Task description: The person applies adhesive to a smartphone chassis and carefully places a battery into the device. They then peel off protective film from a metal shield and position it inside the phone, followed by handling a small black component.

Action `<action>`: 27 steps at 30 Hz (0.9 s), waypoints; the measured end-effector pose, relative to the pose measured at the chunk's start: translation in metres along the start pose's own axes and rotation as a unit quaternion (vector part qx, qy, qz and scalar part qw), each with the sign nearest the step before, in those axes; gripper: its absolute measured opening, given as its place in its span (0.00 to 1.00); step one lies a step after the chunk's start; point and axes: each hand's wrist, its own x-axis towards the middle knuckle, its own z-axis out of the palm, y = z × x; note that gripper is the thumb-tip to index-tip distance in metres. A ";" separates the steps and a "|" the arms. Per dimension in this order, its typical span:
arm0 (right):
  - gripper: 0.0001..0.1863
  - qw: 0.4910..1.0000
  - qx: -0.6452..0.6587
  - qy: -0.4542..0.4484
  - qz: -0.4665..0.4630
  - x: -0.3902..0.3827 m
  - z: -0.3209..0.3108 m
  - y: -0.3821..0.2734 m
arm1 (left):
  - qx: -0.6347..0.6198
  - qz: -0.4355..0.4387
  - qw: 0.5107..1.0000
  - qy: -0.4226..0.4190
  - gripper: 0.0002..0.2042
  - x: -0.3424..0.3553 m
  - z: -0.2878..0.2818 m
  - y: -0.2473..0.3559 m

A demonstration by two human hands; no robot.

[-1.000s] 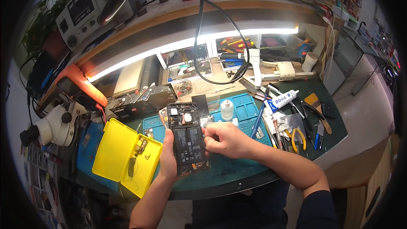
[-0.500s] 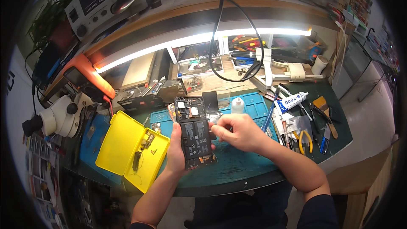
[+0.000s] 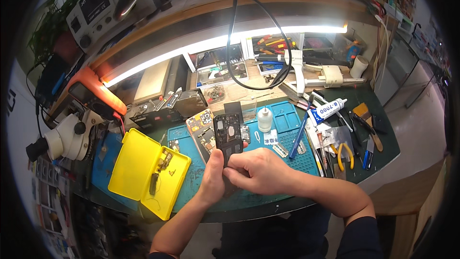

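My left hand [image 3: 211, 182] is closed around an opened smartphone [image 3: 228, 132], its thumb along the left edge. The phone stands tilted above the mat, with its dark inner frame and bare parts turned up. My right hand [image 3: 261, 172] is closed, its curled fingers against the phone's lower right side. It covers the lower half of the phone, and anything pinched there is hidden. Behind the phone, a second opened phone body [image 3: 200, 121] with exposed boards lies on the blue work mat [image 3: 282, 115]. A small white dropper bottle [image 3: 264, 120] stands to its right.
A yellow open case [image 3: 136, 163] with small parts is at left. Razor blades [image 3: 280, 150], a blue pen-like tool [image 3: 299, 139], a glue tube [image 3: 328, 111] and yellow-handled pliers [image 3: 345, 156] lie right. A black cable loop [image 3: 260, 89] hangs in front; a microscope [image 3: 62, 136] stands far left.
The phone has moved right and turned more edge-on, uncovering the second phone body behind it. My right hand has come lower and nearer, over the phone's lower half.
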 end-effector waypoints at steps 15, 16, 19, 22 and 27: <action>0.11 0.995 0.006 0.087 -0.042 -0.005 0.009 -0.008 | 0.090 0.043 0.995 0.024 0.31 -0.003 0.002 -0.002; 0.12 0.995 0.008 0.088 -0.043 -0.005 0.009 -0.008 | 0.092 0.044 0.994 0.026 0.31 -0.003 0.002 -0.002; 0.12 0.995 0.017 0.088 -0.043 -0.007 0.009 -0.008 | 0.120 0.038 0.992 0.021 0.31 -0.005 -0.001 -0.002; 0.12 0.994 0.016 0.095 -0.052 -0.005 0.008 -0.009 | 0.135 0.047 0.990 0.018 0.32 -0.005 -0.003 -0.001; 0.13 0.993 0.014 0.098 -0.060 -0.005 0.009 -0.008 | 0.146 0.064 0.987 0.031 0.31 -0.005 -0.002 -0.001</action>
